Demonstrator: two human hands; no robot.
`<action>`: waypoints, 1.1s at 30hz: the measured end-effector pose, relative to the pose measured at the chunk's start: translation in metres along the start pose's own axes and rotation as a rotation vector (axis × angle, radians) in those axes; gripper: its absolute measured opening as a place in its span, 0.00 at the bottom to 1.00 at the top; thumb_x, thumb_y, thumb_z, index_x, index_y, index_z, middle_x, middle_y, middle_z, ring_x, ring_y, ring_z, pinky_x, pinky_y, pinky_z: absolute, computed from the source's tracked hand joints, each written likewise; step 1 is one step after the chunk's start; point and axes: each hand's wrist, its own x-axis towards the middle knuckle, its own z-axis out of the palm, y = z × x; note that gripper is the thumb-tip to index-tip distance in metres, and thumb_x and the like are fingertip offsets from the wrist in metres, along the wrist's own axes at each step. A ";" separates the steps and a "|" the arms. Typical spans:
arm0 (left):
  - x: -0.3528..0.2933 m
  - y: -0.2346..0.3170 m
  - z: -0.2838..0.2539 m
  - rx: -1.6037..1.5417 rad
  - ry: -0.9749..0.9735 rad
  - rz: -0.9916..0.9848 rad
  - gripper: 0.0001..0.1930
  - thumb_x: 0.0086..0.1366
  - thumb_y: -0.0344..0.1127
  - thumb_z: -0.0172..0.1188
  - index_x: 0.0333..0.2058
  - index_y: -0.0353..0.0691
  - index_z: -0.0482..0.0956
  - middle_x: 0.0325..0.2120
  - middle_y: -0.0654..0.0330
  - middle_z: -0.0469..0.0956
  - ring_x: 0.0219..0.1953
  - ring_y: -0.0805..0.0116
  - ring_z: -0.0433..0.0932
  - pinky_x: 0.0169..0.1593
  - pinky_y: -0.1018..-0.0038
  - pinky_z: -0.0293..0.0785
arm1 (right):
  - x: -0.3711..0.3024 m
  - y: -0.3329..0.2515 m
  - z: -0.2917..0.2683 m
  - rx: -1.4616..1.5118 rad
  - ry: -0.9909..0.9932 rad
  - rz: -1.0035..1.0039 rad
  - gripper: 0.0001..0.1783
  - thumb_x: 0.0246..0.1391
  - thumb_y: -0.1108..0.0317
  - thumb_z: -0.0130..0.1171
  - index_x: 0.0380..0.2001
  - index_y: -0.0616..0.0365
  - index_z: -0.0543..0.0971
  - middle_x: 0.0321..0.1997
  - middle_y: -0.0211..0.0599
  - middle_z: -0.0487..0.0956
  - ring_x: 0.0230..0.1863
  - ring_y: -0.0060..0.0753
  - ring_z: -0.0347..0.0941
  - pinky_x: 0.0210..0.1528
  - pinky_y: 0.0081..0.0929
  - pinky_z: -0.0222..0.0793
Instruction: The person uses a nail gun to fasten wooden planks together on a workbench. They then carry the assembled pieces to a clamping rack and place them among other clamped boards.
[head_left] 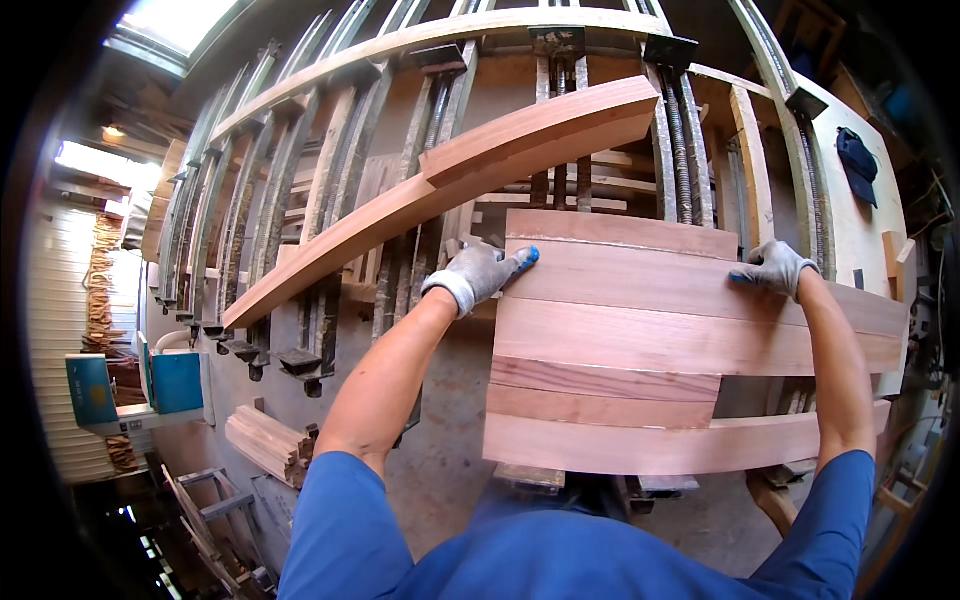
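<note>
Several reddish-brown wooden boards [630, 340] lie edge to edge in front of me, some shorter than others. My left hand [478, 275], in a grey glove with blue fingertips, grips the left end of the far boards, its thumb on top; its other fingers are partly hidden. In a matching glove, my right hand [778, 270] holds the far edge of a long board, beside the right end of the short farthest one. Pale lines run along some joints. Beyond my left hand, two stepped wooden beams [450, 180] lie slantwise across the metal clamp bars.
A rack of long metal clamps [685, 150] with screws spans the far side. A dark cap [857, 165] lies on a pale panel at the right. Stacked wood strips [268, 442] sit low at the left, near blue panels [180, 382].
</note>
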 end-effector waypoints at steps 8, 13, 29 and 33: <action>-0.001 0.006 -0.003 -0.181 -0.153 -0.131 0.45 0.70 0.75 0.44 0.50 0.32 0.84 0.46 0.38 0.83 0.49 0.41 0.83 0.56 0.59 0.74 | -0.011 -0.022 0.002 -0.121 0.028 0.069 0.43 0.46 0.25 0.68 0.30 0.64 0.88 0.27 0.51 0.84 0.30 0.46 0.81 0.39 0.41 0.76; 0.006 -0.019 0.033 -0.328 -0.019 -0.090 0.43 0.71 0.73 0.47 0.50 0.31 0.84 0.44 0.41 0.85 0.48 0.47 0.83 0.56 0.62 0.73 | -0.012 -0.019 0.011 -0.144 0.060 0.021 0.47 0.48 0.21 0.62 0.29 0.65 0.87 0.27 0.55 0.84 0.32 0.52 0.82 0.40 0.43 0.76; -0.005 -0.022 0.043 -0.405 0.034 -0.119 0.43 0.70 0.72 0.49 0.51 0.29 0.83 0.47 0.38 0.83 0.53 0.40 0.81 0.57 0.60 0.73 | -0.030 -0.044 0.014 -0.151 0.090 0.118 0.49 0.49 0.21 0.60 0.45 0.63 0.85 0.48 0.56 0.85 0.54 0.55 0.80 0.59 0.42 0.74; -0.012 -0.024 0.039 -0.425 0.104 -0.100 0.41 0.67 0.70 0.56 0.53 0.30 0.82 0.50 0.38 0.82 0.55 0.38 0.79 0.61 0.57 0.72 | -0.044 -0.049 0.023 -0.125 0.256 0.030 0.43 0.51 0.28 0.64 0.47 0.63 0.84 0.46 0.55 0.85 0.52 0.55 0.81 0.59 0.43 0.74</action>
